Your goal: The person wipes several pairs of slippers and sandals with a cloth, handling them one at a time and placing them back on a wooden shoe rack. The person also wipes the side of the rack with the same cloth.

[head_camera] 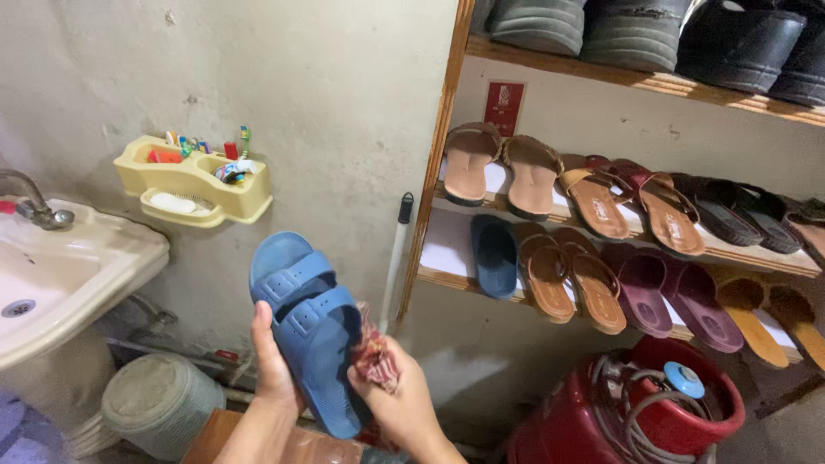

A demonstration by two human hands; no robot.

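left hand (pixel 273 365) raised, gripping, right hand (pixel 402 402) clenched

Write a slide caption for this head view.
Left hand holds a blue two-strap sandal; right hand presses a reddish cloth against it, beside a shoe rack.

Rough grey plaster wall (pixel 344 86) with a pale yellow plastic toiletry holder (pixel 196 182) fixed to it, above a white ceramic washbasin (pixel 77 266) at left. Wooden shoe rack (pixel 443 155) at right, shelves full of sandals; red gas cylinder (pixel 584 421) below, lidded grey bucket (pixel 159 404) under the basin.
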